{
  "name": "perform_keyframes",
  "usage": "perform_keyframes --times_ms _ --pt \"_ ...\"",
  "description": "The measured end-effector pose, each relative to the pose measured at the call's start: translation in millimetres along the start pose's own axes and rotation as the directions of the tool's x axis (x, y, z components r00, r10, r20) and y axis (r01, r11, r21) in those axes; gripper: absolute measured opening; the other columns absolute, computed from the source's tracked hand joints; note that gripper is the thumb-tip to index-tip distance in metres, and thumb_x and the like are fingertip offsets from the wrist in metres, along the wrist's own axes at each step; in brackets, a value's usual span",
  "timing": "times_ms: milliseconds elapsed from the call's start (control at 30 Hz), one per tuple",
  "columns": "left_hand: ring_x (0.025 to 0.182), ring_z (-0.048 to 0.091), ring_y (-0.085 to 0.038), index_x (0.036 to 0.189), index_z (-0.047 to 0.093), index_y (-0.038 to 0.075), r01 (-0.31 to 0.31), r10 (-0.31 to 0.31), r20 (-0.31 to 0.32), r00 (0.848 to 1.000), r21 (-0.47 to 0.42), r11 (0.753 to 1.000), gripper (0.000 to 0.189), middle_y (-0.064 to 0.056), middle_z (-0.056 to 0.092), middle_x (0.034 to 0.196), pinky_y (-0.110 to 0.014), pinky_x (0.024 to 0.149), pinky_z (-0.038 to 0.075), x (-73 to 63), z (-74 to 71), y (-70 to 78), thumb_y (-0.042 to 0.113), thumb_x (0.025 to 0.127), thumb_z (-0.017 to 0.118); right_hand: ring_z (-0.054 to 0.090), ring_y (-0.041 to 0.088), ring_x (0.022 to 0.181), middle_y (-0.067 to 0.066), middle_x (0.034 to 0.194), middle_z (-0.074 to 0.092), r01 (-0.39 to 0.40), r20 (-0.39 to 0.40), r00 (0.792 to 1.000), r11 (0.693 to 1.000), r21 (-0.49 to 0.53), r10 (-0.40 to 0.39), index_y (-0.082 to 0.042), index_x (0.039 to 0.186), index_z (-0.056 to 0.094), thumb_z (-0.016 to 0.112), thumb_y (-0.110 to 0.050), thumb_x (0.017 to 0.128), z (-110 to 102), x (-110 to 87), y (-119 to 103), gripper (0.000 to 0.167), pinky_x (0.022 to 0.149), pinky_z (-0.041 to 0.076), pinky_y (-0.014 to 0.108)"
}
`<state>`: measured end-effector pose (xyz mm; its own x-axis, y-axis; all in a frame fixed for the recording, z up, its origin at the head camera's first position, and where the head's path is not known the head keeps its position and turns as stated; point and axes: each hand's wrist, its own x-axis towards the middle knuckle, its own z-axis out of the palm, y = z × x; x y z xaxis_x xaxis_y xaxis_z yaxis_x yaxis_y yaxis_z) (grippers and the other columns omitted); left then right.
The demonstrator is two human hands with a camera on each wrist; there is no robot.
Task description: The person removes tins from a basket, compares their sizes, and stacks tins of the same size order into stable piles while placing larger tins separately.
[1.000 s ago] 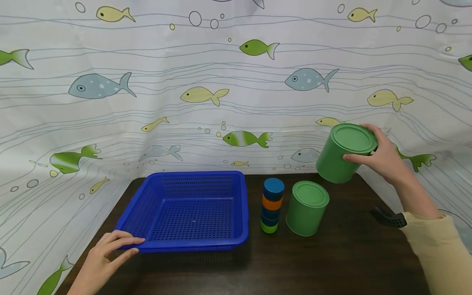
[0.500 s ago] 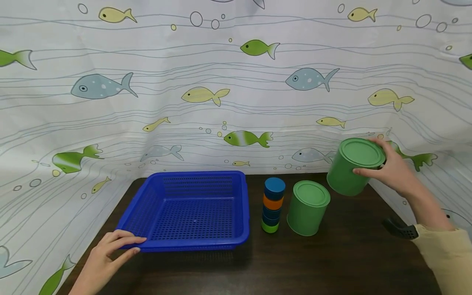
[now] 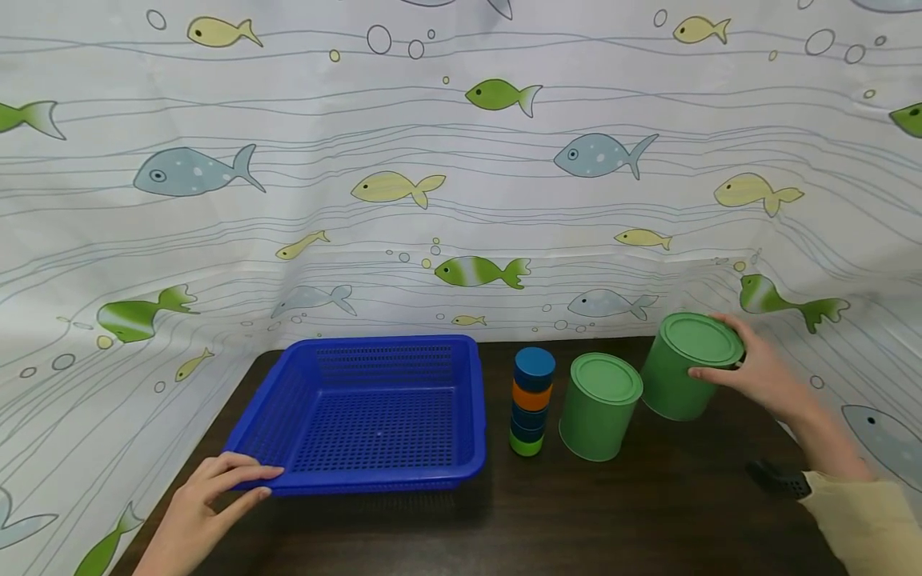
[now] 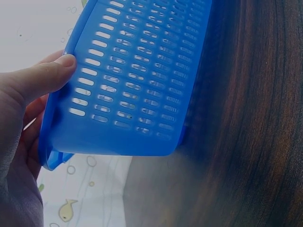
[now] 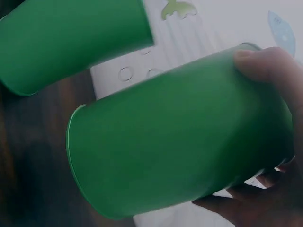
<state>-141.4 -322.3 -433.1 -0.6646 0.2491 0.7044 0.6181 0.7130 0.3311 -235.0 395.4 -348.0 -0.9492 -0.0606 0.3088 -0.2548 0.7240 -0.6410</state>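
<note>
My right hand (image 3: pixel 756 372) grips a green lidded can (image 3: pixel 680 376) near its top, thumb on the near side and fingers round the far side. In the right wrist view the held can (image 5: pixel 175 137) fills the middle, its base over the dark table. A second green can (image 3: pixel 599 412) stands upright just left of it. My left hand (image 3: pixel 212 504) pinches the front left corner of a blue plastic basket (image 3: pixel 382 480); the left wrist view has the thumb outside the slotted wall (image 4: pixel 128 85) and the fingers behind the rim.
Between basket and cans stands a stack of round pieces (image 3: pixel 533 400) in blue, orange and lime green. The dark wooden table (image 3: pixel 576 520) ends at a white fish-print curtain (image 3: pixel 403 240) at the back and sides. A black band (image 3: pixel 781 480) sits at the right wrist.
My right hand has lowered the green can and moved it slightly right, down beside the other can. The left hand and the basket have stayed put.
</note>
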Motion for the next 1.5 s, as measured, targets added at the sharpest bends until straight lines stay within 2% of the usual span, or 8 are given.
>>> perform_keyframes --times_ms 133,300,700,1033,1500 --pt "0.101 0.046 0.009 0.101 0.078 0.023 0.002 -0.002 -0.002 1.000 -0.006 1.000 0.050 0.015 0.063 0.097 -0.002 0.088 0.030 -0.7 0.2 -0.2 -0.008 0.062 0.084 0.040 -0.019 0.094 0.030 0.139 0.040 -0.021 0.025 0.999 1.000 -0.016 0.021 -0.006 0.156 0.018 0.079 -0.022 0.084 8.7 -4.3 9.7 0.096 0.070 0.046 0.019" --pt "0.102 0.046 0.008 0.101 0.078 0.023 0.001 -0.001 -0.001 1.000 -0.007 1.000 0.050 0.015 0.063 0.098 -0.002 0.088 0.030 -0.9 0.1 -0.7 -0.008 0.062 0.084 0.042 -0.019 0.093 0.029 0.136 0.044 -0.010 0.058 0.998 1.000 -0.020 0.011 -0.003 0.154 0.020 0.080 -0.022 0.083 17.4 -8.2 17.0 0.094 0.071 0.048 0.022" --pt "0.102 0.046 0.009 0.100 0.078 0.023 -0.008 0.008 0.004 1.000 0.021 1.000 0.049 0.016 0.063 0.098 -0.002 0.090 0.030 2.0 -2.8 -0.7 -0.007 0.062 0.084 0.048 -0.017 0.093 0.030 0.134 0.047 -0.014 0.110 0.994 1.000 0.013 0.013 -0.002 0.154 0.019 0.079 -0.021 0.084 26.2 -13.9 20.3 0.094 0.072 0.050 0.023" --pt "0.103 0.046 0.008 0.101 0.078 0.023 0.007 -0.007 0.004 1.000 -0.010 1.000 0.049 0.015 0.063 0.099 -0.001 0.091 0.029 -1.1 -2.3 -1.3 -0.008 0.063 0.084 0.052 -0.013 0.095 0.022 0.133 0.046 0.032 0.119 0.992 0.998 0.061 -0.039 -0.006 0.152 0.025 0.079 -0.013 0.083 33.7 -20.1 16.6 0.088 0.072 0.051 0.022" --pt "0.101 0.046 0.009 0.100 0.078 0.025 -0.004 0.003 0.018 1.000 0.032 0.999 0.051 0.019 0.062 0.098 -0.003 0.088 0.032 2.9 -2.9 1.8 -0.009 0.063 0.084 0.050 -0.015 0.094 0.025 0.133 0.050 0.008 0.132 0.991 1.000 0.002 -0.008 -0.005 0.153 0.024 0.080 -0.019 0.083 35.8 -26.8 22.8 0.091 0.071 0.050 0.024"
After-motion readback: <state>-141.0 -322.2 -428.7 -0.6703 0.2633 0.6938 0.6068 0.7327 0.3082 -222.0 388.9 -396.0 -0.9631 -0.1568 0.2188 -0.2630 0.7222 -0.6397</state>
